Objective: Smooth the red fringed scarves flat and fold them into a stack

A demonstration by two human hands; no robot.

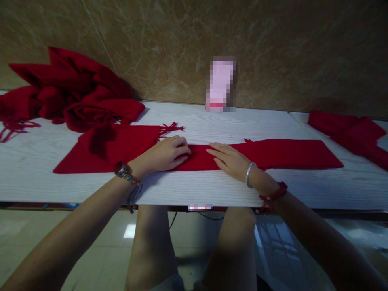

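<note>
A red fringed scarf point(291, 154) lies stretched in a folded band across the white table, its left part wider and its fringe showing near the middle. On the band's middle rests my left hand point(168, 153), its fingers bent and spread a little over the cloth. My right hand point(228, 161) lies flat on the scarf just to the right, fingers stretched out and pointing left. A short stretch of red cloth shows between the two hands. Neither hand grasps the fabric as far as I can see.
Crumpled red scarves point(91, 89) are heaped at the back left against the brown marbled wall point(169, 48). More red cloth point(342, 129) lies at the far right. A blurred pink object point(221, 83) leans on the wall. The white table point(188, 188) ends just before my legs.
</note>
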